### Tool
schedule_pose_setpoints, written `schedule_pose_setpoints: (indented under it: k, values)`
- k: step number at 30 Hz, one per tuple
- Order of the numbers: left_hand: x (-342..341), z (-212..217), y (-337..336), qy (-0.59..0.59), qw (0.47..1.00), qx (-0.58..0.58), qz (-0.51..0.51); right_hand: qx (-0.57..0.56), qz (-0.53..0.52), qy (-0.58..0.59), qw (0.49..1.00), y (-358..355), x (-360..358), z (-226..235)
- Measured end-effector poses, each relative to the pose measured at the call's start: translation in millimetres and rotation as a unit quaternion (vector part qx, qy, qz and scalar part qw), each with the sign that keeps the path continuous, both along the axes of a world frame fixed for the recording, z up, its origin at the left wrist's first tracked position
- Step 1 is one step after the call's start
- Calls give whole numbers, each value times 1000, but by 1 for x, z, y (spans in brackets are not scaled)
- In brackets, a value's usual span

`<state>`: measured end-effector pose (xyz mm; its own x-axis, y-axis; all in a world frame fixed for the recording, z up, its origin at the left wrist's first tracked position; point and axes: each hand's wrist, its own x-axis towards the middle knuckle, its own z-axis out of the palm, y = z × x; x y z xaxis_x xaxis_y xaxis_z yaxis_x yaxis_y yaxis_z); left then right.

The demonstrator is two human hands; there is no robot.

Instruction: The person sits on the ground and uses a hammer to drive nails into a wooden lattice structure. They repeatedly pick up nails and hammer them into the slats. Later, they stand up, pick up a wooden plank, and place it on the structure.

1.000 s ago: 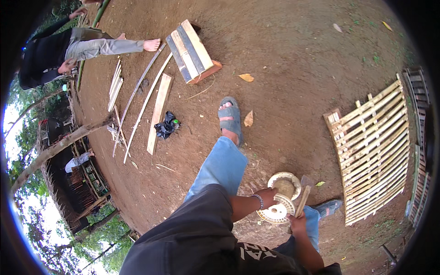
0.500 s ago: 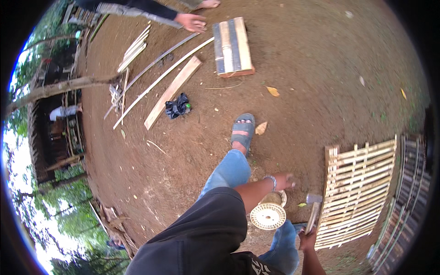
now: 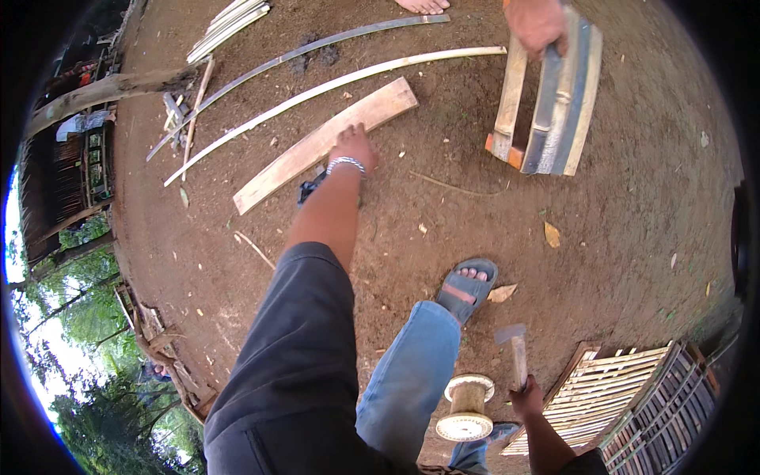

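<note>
My left hand [image 3: 354,149] reaches forward over a flat wooden plank [image 3: 277,176] on the dirt, fingers stretched out and apparently at the plank's near edge. Beside that wrist a crumpled black plastic bag [image 3: 311,188] is partly hidden by my arm. Low on the right, my right hand [image 3: 528,398] grips the wooden handle of a hammer [image 3: 518,358], its metal head raised upward. Another person's hand [image 3: 538,24] is on the bamboo slats [image 3: 564,107] at the top right, where a gap shows between the slats and orange-brown blocks show underneath.
A cream spool [image 3: 464,427] stands by my leg. Slatted bamboo panels [image 3: 590,396] lie at the lower right. Long thin strips [image 3: 317,93] and a bundle of sticks [image 3: 228,28] lie at the far left. My sandalled foot [image 3: 469,289] is in the middle.
My left hand has moved from beside the spool forward and left to the plank. The other person's hand has come onto the bamboo slats, and a gap has opened there. The view has shifted.
</note>
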<state>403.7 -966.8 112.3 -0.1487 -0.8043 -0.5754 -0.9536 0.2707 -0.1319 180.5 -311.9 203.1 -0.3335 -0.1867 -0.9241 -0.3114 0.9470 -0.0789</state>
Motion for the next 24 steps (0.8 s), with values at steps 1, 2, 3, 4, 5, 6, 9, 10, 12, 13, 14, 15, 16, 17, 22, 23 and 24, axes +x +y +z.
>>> schedule_pose_setpoints:
  k: [1, 2, 3, 4, 5, 6, 9, 10, 12, 13, 14, 15, 16, 17, 22, 23, 24]
  values:
    - [7, -5, -18, -24, 1000, -3, -4, 24, 17, -6, 1000, -22, 1, -3]
    - [8, -12, -34, -45, 999, -4, -10, 22, 29, -4, 999, -39, 4, -4]
    - [9, -20, -46, -66, 998, -6, -17, 21, 41, -1, 999, -54, 8, -5]
    - [4, -22, -56, -67, 998, -4, -15, 18, 52, 6, 998, -66, 7, -8]
    - [-3, -23, -61, -68, 998, 3, -17, 39, 50, 2, 998, -73, 6, -9]
    - [-9, -29, -63, -70, 997, 10, -21, 30, 39, 5, 999, -73, 4, -12]
    - [-3, -48, -70, -58, 998, -28, 9, -2, 13, 1, 1000, -66, 0, -17]
    - [2, -53, -72, -61, 997, -43, 18, -9, 2, 1, 1000, -66, -2, -16]
    - [24, -61, -76, -100, 991, -91, -16, -17, -19, 3, 1000, -65, -10, -24]
    - [17, -54, -72, -117, 988, -96, -40, -1, -36, 12, 999, -56, -12, -28]
    - [8, -49, -63, -131, 984, -94, -74, 24, -61, 21, 998, -41, -10, -23]
    - [21, -51, -54, -103, 971, -160, -142, 28, -84, 17, 996, -37, -10, -19]
    - [0, -37, -50, -85, 982, -103, -133, 38, -117, 20, 992, -29, -12, -12]
    - [-29, -18, -35, -88, 988, -45, -122, 55, -119, 40, 991, -13, -9, -5]
    - [72, 39, -24, -47, 978, -114, -170, 52, -69, 17, 996, 62, -4, -25]
    - [145, 84, -47, -39, 966, -194, -165, 26, -50, -7, 998, 67, -7, -38]
    - [122, 101, -28, -86, 939, -232, -239, 46, -67, 3, 997, 97, 4, -30]
